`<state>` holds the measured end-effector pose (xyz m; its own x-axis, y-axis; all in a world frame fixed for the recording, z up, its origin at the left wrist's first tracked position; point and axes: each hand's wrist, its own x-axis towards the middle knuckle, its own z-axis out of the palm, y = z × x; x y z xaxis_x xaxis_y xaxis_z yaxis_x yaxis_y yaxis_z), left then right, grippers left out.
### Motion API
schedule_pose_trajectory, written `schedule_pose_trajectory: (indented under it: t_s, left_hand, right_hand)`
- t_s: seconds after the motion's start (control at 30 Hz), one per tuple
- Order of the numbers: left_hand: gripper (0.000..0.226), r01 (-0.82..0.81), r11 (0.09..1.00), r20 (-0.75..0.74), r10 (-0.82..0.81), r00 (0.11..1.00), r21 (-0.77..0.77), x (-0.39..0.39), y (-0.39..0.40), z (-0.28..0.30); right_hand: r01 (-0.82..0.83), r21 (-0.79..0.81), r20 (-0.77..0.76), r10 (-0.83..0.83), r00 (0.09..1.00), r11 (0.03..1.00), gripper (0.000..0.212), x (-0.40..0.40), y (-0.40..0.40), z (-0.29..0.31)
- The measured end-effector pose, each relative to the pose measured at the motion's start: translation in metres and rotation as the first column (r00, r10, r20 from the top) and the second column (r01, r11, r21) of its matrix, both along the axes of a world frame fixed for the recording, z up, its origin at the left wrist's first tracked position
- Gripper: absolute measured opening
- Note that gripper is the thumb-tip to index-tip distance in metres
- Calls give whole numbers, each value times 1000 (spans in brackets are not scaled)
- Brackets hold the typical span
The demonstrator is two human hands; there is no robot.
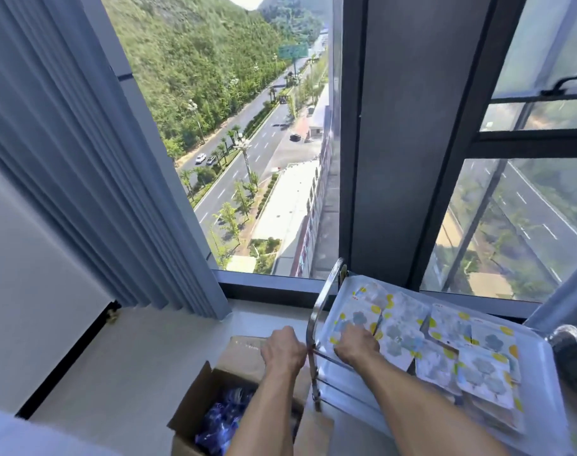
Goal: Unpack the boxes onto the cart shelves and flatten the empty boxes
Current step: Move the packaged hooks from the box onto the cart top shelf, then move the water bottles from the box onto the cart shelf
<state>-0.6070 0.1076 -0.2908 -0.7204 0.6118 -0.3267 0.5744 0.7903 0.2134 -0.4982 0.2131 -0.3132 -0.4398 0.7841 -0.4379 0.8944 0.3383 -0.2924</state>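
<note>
Boxes here come down to one open cardboard box (195, 403) on the pale floor (116, 373), standing just left of the steel cart (316, 311), its flaps spread and blue-wrapped packets (219, 426) showing inside. Behind both rises a tall window (247, 143) with a grey curtain (83, 176) drawn to its left. On the cart's top shelf (540, 373) lie flat packs printed with yellow and grey shapes (409, 327), overlapping one another across the tray. Over the box's far flap the left hand (282, 350) hangs, fingers curled under, though what they hold cannot be told. Resting on the nearest pack, the right hand (356, 345) has its fingers bent down onto the wrapper.
</note>
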Motion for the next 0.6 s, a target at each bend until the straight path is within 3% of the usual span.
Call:
schedule_pose_trajectory:
  t_s: [0.3,0.43,0.6]
  left_hand:
    - [33,-93,982,100,110,989,-163,-95,-138,-114]
    - [29,-127,973,148,157,977,-191,-107,-164,-195]
    - [28,-155,967,207,197,958,-202,-100,-173,-302]
  right_hand:
    - [26,-136,69,-16,997,990,31,-82,-99,-103]
    - [25,-179,97,-8,995,984,37,-97,-125,-181]
    - [-54,-155,163,79,983,986,30,-102,-145,-293]
